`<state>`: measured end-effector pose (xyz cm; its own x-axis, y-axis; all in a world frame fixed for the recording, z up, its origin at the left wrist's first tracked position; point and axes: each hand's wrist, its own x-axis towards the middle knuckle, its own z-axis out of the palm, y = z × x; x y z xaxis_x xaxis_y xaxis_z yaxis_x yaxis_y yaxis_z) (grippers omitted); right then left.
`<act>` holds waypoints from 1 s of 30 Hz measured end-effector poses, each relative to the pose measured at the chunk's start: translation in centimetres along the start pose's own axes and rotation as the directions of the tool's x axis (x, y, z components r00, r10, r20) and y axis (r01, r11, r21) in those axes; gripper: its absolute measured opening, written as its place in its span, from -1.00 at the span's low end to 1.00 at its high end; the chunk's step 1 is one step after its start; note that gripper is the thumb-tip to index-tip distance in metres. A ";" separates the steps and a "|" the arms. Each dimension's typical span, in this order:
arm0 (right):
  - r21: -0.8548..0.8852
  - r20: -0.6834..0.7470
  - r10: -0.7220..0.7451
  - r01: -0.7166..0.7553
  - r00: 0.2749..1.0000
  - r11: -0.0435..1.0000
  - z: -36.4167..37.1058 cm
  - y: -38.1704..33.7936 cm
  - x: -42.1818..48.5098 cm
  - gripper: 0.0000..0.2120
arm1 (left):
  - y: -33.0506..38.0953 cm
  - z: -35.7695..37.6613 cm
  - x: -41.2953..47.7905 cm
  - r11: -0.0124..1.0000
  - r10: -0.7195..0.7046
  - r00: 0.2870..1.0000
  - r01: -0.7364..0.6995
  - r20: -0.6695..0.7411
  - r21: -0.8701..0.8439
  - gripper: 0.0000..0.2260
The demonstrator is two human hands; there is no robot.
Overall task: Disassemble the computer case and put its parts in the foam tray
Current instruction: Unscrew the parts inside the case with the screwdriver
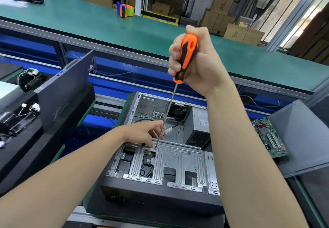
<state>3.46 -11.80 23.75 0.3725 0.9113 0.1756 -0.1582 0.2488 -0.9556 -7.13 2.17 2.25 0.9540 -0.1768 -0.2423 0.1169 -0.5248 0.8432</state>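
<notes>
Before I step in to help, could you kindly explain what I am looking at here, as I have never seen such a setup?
There is no machine here. The single picture comes from a camera worn on a person's head, looking down at their two bare hands. The right hand grips an orange-and-black screwdriver, its tip down on the metal bracket of an opened computer case lying flat. The left hand is at the shaft near the tip; whether it pinches it is unclear. Inside the case sits a power supply. A dark side panel leans at the left, a circuit board lies at the right, and a tape dispenser stands on the green surface behind.
</notes>
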 end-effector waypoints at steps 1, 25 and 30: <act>-0.039 -0.101 -0.025 0.021 0.995 0.999 0.4 -0.1 -0.3 -0.55 | 0.0 0.0 -0.3 0.997 0.019 1.000 -0.019 -0.008 0.070 -0.58; -0.325 -0.386 -0.430 0.315 0.816 0.891 4.5 1.6 -0.6 -0.67 | -0.8 2.6 -1.4 0.823 0.137 0.985 -0.053 -0.107 0.566 -0.75; -0.420 -0.531 -0.386 0.161 0.755 0.893 4.6 1.2 -0.7 -0.59 | -0.9 1.7 -1.9 0.903 0.132 0.978 -0.051 -0.162 0.427 -0.84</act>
<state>-1.19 -10.60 23.57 0.8274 0.4177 0.3753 0.3029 0.2308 -0.9247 -9.51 1.59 1.17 0.9930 -0.1075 -0.0481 -0.0614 -0.8206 0.5682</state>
